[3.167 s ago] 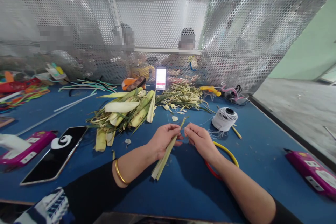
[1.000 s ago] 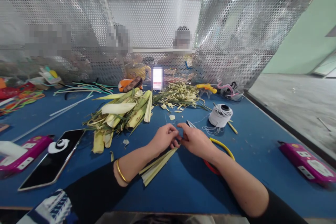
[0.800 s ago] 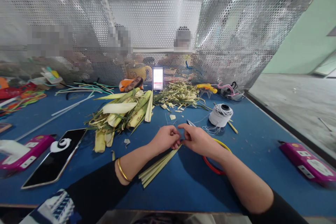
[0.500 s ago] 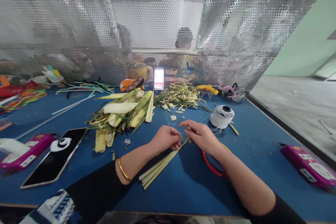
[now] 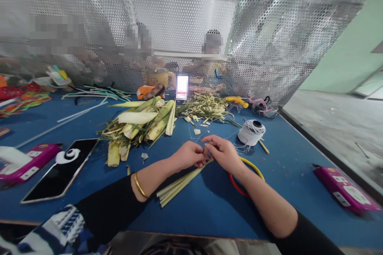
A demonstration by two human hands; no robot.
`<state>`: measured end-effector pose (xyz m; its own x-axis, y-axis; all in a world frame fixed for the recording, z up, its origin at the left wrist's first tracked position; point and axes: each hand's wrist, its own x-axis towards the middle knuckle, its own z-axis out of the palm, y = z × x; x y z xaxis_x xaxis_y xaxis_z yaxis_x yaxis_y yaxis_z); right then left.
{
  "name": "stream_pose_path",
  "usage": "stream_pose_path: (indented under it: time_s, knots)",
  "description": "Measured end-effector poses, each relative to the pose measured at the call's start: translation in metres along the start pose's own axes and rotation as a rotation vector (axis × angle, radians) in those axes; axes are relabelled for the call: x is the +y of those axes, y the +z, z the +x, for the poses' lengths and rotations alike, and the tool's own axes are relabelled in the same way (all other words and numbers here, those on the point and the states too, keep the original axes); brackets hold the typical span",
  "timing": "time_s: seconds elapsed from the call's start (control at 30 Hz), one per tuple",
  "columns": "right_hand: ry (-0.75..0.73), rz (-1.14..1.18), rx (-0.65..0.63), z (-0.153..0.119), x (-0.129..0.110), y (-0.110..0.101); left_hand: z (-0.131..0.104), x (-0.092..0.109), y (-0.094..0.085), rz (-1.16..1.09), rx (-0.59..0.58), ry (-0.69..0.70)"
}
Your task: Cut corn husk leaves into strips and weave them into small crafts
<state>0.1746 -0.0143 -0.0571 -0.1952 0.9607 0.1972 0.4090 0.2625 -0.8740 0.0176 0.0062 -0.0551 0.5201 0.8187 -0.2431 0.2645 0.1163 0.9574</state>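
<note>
A small bundle of pale green leaf strips (image 5: 179,186) slants over the blue table, its far end under my fingers. My left hand (image 5: 191,154) is closed around that end, thumb and fingers bent. Touching it from the right, my right hand (image 5: 220,151) is pinched at the fingertips; what lies between them is too small to make out. Behind my right forearm lies a red and yellow ring (image 5: 257,169), partly covered. A spool of white thread (image 5: 251,132) stands beyond the right hand, with loose thread near its base.
A pile of husks and stalks (image 5: 140,121) lies at left centre, shredded leaves (image 5: 206,107) behind. A phone (image 5: 64,171) and purple packs (image 5: 347,189) flank my arms. A perforated metal screen (image 5: 185,20) closes the back, with people beyond it.
My right hand has come left against my left hand, and its fingers have closed together. The view has shifted slightly, showing more of the yellow ring.
</note>
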Motion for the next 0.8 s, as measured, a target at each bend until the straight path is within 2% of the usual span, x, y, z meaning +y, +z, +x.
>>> stream_pose_path:
  time_s: [0.23,0.43,0.53,0.63,0.7,0.8]
  knots:
    - [0.036,0.113,0.023,0.002,0.0,-0.001,0.0,0.001,-0.006,-0.003,-0.085,-0.016]
    - [0.05,0.135,0.025,0.004,0.001,-0.002,-0.001,0.003,-0.004,-0.009,-0.034,-0.008]
    - [-0.001,0.06,0.147,0.005,0.002,-0.011,-0.002,0.004,-0.003,0.011,0.002,-0.009]
    - [-0.09,-0.19,0.267,0.005,0.0,-0.026,-0.002,0.003,-0.004,0.024,0.019,-0.003]
    - [-0.123,-0.304,0.249,0.004,-0.001,-0.036,-0.001,0.002,-0.005,0.024,0.016,0.0]
    - [-0.109,-0.326,0.074,0.003,-0.002,-0.042,0.0,0.001,-0.006,0.019,0.008,0.006]
